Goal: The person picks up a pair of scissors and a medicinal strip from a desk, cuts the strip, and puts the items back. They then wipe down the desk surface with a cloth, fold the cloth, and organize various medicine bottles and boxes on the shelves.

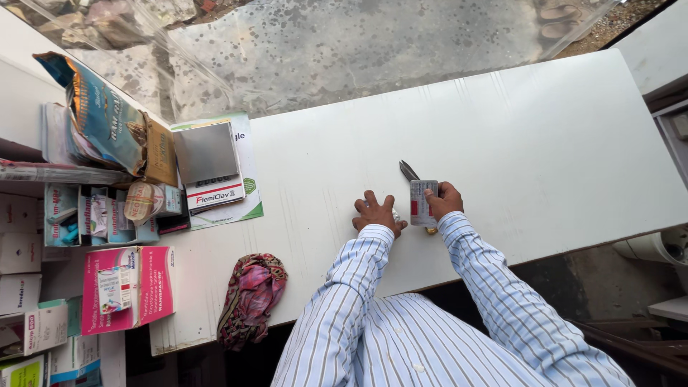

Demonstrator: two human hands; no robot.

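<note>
Scissors (409, 170) and a blister strip (422, 203) lie under my right hand on the white table (545, 143). Reading from the left: pink medicine box (127, 287) at the table edge, then a crumpled patterned cloth (251, 297). My left hand (378, 213) rests flat, fingers spread, gripping nothing. My right hand (444, 201) is closed on the strip, with dark blades protruding beyond its top; whether that hand also grips the scissor handles I cannot tell. I judge a cut is being lined up; it calls for steadying the strip
</note>
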